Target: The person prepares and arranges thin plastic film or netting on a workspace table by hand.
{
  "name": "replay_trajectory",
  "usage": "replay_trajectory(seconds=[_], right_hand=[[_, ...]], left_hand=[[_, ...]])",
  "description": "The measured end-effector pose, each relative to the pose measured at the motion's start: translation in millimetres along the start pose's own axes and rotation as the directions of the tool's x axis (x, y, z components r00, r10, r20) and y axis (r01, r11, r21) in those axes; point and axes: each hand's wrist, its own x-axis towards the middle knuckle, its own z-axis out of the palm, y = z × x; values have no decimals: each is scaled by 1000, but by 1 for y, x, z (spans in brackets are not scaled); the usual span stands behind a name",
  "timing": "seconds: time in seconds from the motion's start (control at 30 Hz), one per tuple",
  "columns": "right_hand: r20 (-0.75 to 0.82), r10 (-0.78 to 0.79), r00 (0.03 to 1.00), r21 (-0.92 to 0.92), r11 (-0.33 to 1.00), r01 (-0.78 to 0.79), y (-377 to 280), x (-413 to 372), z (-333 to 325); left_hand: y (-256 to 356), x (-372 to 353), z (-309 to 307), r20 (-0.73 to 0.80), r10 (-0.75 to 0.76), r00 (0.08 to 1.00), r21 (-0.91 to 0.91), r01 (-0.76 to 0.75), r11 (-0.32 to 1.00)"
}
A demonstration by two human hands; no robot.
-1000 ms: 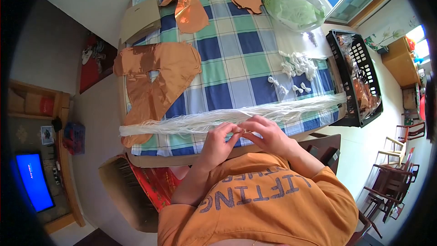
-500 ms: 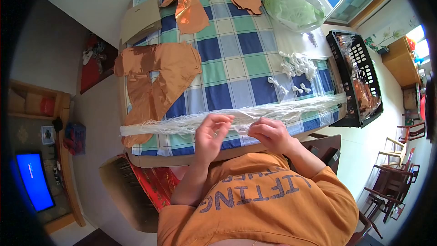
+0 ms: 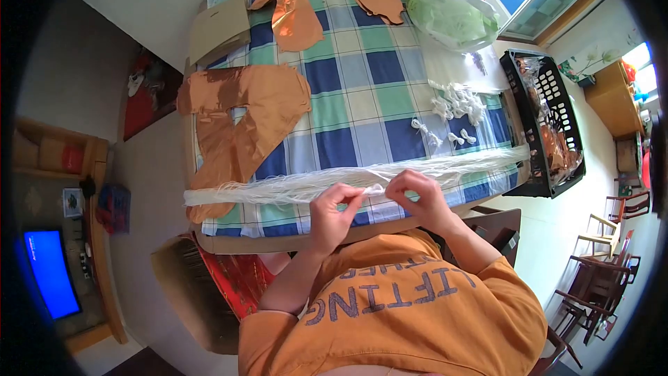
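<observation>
Close to the near edge of the bed, my left hand (image 3: 334, 212) pinches one end of a small white string bundle (image 3: 375, 190). My right hand (image 3: 421, 198) has its fingers closed at the bundle's other end. Just beyond both hands lies a long hank of white string (image 3: 292, 186), stretched across the checked cloth (image 3: 330, 76) from left to right. Several small tied white bundles (image 3: 459, 102) rest in a pile to the right, with a few loose ones nearer to me.
Copper-coloured foil shapes (image 3: 271, 115) cover the left side, partly under the hank. A folded cardboard piece (image 3: 219, 31) lies behind them. At the back right sits a clear-and-green plastic bag (image 3: 452, 17). A black crate (image 3: 550, 125) holding wrapped copper-coloured items stands against the right edge.
My left hand has turned and closed from a looser, spread pose into a pinch on the white bundle. The right hand has risen slightly, and the bundle now shows between both hands.
</observation>
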Motion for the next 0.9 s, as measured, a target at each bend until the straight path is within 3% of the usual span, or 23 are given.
replay_trajectory(seconds=[0.07, 0.2, 0.3, 0.4, 0.47, 0.53, 0.57, 0.63, 0.73, 0.77, 0.83, 0.87, 0.9], right_hand=[[129, -376, 918, -315, 862, 398, -14, 2, -4], [55, -295, 954, -180, 937, 300, -18, 15, -5], [57, -201, 978, -67, 976, 205, 5, 19, 5], [-27, -163, 986, -93, 983, 159, 16, 13, 4], [-62, -114, 992, -118, 987, 106, 13, 9, 0], [223, -274, 936, -413, 843, 345, 0, 2, -3], [373, -306, 876, -514, 718, 470, -6, -2, -3], [398, -362, 843, -434, 735, 520, -17, -2, 1], [327, -441, 836, -354, 763, 541, -38, 11, -9], [190, -436, 880, -337, 813, 476, -36, 20, -9], [38, -278, 960, -107, 954, 280, -15, 40, -8], [58, -180, 982, -67, 981, 184, -2, 43, -7], [97, -193, 976, -127, 971, 204, 6, 40, -4]], left_hand=[[-9, 1, -3, 72, -161, 984, -120, 168, 978], [-7, -4, -3, 397, -88, 914, -245, 198, 949], [-10, -3, 4, 254, -78, 964, -382, 174, 908], [-1, -2, -2, 160, -275, 948, -360, 315, 878], [-3, 1, -7, 128, -301, 945, -402, 327, 855], [-3, 5, -7, 77, -330, 941, -412, 331, 849], [-7, 6, -7, 61, -323, 944, -289, 327, 900], [-14, 11, -6, 34, -300, 953, -28, 301, 953], [0, 5, 4, 199, -99, 975, 43, 92, 995], [6, 3, 5, 210, -18, 977, 44, 9, 999], [16, 0, 7, 233, 149, 961, 40, -162, 986], [16, 0, 8, 162, 204, 965, 4, -208, 978], [15, 2, 6, 113, 142, 983, -7, -142, 990]])
